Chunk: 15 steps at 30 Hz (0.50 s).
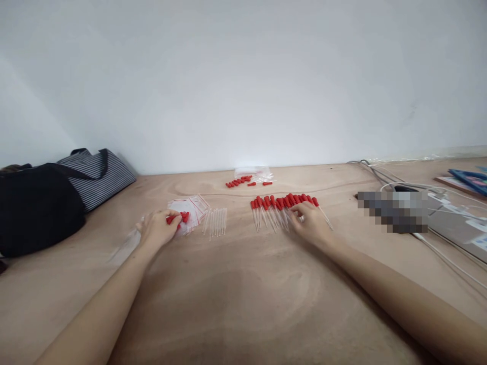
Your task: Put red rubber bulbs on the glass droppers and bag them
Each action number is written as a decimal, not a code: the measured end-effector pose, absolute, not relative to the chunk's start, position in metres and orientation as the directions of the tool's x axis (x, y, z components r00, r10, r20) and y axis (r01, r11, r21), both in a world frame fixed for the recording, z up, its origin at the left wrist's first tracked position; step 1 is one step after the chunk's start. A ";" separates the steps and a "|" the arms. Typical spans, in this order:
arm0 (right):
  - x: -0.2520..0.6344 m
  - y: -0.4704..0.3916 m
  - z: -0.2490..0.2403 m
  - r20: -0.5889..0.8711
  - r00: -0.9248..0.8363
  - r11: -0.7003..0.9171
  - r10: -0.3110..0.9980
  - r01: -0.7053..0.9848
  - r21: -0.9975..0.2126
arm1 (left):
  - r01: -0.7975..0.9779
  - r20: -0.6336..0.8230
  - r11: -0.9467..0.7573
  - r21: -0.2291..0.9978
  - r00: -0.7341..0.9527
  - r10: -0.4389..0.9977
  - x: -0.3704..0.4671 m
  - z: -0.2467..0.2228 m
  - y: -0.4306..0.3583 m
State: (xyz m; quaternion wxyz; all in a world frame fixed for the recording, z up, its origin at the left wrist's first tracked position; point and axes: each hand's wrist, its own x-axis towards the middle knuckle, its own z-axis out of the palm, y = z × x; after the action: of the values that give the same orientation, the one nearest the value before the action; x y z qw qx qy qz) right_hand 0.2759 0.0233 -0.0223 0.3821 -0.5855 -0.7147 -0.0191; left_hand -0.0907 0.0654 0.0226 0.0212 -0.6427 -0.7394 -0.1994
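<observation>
One pale wall (243, 86) rises beyond the person's left hand (160, 227) and right hand (310, 223), and below it a wooden worktop (228, 304) spreads under both. A black-and-striped bag (41, 213) takes up the worktop to the left of the left hand, well apart from it. Far to the right of the right hand lies a flat grey slab (456, 228), with a pixelated dark object (391, 210) nearer that hand, a white cable (449, 261) trailing past and a blue item (470, 178) farther back.

Fingers bent and thumb tucked in, the left hand reaches over small red-edged bags (196, 205), hiding some of them; red bulbs (184, 217) sit at its thumb, though whether it grips one cannot be told. The right hand is partly closed over the right part of a row of red-topped droppers (279, 204), blocking several stems from sight; any hold on one cannot be made out. Between the hands, nearer the left, clear tubes (215, 222) lie side by side. Beyond both hands, close to the wall, a clear bag (251, 171) lies just behind loose red bulbs (247, 178), smallest of all.
</observation>
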 end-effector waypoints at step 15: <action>0.101 0.079 -0.002 0.101 -0.129 0.164 0.986 0.797 -0.581 | 0.995 0.277 -0.024 0.095 -0.003 0.961 -0.094 0.011 0.069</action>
State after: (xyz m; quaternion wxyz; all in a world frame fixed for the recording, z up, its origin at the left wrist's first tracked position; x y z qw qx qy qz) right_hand 0.1006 0.0789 -0.0022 0.2385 -0.6153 -0.7246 0.1984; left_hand -0.0940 0.0694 0.0114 0.0642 -0.7031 -0.6955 -0.1333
